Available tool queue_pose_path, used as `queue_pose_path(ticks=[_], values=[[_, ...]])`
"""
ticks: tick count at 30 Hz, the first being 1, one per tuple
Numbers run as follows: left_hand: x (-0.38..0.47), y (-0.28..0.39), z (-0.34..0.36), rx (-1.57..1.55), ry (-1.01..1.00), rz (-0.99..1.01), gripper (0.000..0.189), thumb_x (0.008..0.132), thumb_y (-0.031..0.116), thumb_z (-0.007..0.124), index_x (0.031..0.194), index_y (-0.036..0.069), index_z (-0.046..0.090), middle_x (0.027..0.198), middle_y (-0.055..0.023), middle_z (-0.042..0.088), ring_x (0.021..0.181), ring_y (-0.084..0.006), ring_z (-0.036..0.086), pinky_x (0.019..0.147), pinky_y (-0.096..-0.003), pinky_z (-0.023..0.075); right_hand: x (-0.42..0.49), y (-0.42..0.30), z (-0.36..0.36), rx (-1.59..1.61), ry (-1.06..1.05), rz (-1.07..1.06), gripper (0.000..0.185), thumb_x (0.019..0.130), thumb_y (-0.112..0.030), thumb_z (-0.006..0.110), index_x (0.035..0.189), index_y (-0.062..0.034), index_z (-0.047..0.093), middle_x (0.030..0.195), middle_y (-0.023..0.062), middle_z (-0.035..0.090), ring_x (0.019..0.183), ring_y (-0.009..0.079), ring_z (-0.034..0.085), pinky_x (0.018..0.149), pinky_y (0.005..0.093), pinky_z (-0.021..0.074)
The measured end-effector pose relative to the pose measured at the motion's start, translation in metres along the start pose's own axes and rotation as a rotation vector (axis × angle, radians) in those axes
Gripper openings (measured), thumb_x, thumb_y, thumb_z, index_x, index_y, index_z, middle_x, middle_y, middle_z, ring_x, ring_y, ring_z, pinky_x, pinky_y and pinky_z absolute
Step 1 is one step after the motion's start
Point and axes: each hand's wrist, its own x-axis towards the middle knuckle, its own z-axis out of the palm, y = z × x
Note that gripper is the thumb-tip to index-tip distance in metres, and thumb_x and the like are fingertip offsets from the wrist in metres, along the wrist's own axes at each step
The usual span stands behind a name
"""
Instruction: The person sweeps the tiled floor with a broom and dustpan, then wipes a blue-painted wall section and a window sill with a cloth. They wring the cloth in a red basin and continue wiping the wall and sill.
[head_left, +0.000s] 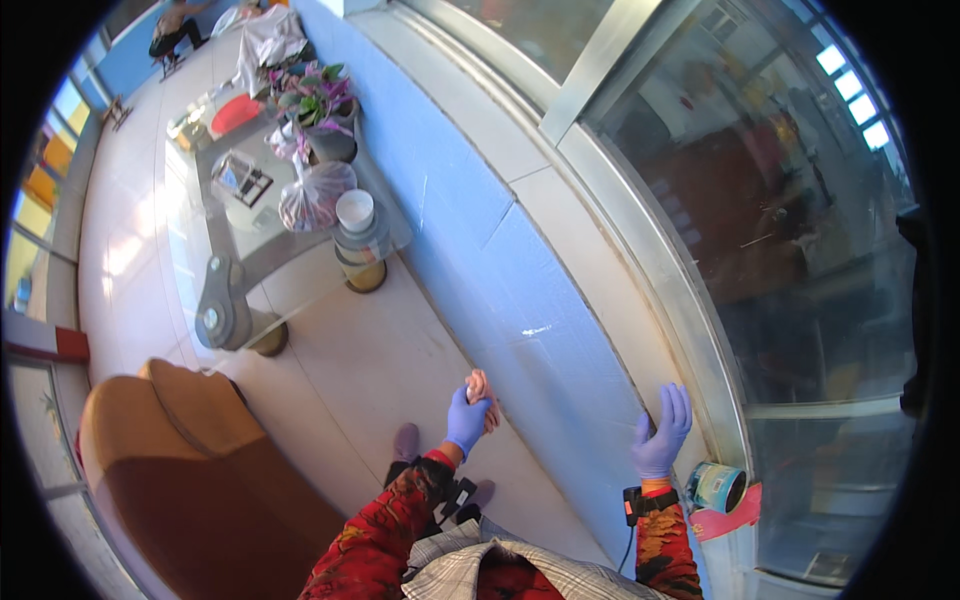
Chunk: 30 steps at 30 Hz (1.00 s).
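Observation:
In a purple-blue glove, my left hand is closed around a bunched pinkish cloth, held above the tiled floor beside the blue wall. My right hand, gloved alike, has its fingers apart and holds nothing; it is over the pale window sill, and whether it touches the sill I cannot tell. Just below it, a tin can with a blue-green label stands near the window frame, beside a red packet that bears writing.
A brown sofa lies at the lower left. Ahead, a glass table holds potted plants, a filled plastic bag, a white bowl and a red disc. Another person sits low at the far end.

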Motion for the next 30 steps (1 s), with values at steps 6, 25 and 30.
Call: queue_pose_path(ticks=[6, 25, 30], values=[[0.012, 0.039, -0.05, -0.029, 0.061, 0.053, 0.029, 0.08, 0.01, 0.065, 0.106, 0.0, 0.055, 0.086, -0.0088, 0.063, 0.076, -0.0146, 0.061, 0.068, -0.0304, 0.0505, 0.001, -0.001, -0.001, -0.006, -0.042, 0.067, 0.052, 0.083, -0.019, 0.06, 0.13, 0.0014, 0.049, 0.133, 0.018, 0.049, 0.129, 0.038, 0.041, 0.108, 0.0479, 0.0307], [0.0, 0.248, -0.013, -0.106, -1.047, -0.276, 0.044, 0.079, 0.0, 0.062, 0.123, 0.001, 0.053, 0.117, -0.0085, 0.061, 0.109, -0.0212, 0.058, 0.101, -0.0354, 0.0431, 0.03, -0.082, -0.043, 0.37, 0.073, 0.096, 0.057, 0.08, -0.022, 0.07, 0.131, -0.0041, 0.052, 0.129, 0.0143, 0.052, 0.118, 0.0346, 0.051, 0.099, 0.0454, 0.0431], [0.027, 0.278, 0.004, 0.201, -1.266, -0.449, 0.051, 0.079, 0.003, 0.064, 0.128, 0.0, 0.051, 0.123, -0.0095, 0.059, 0.113, -0.0216, 0.057, 0.1, -0.0358, 0.0443, 0.066, -0.161, -0.019, 0.628, -0.012, 0.163, 0.072, 0.077, -0.037, 0.073, 0.138, -0.0099, 0.046, 0.139, 0.0164, 0.043, 0.127, 0.0374, 0.042, 0.108, 0.0495, 0.0345]])
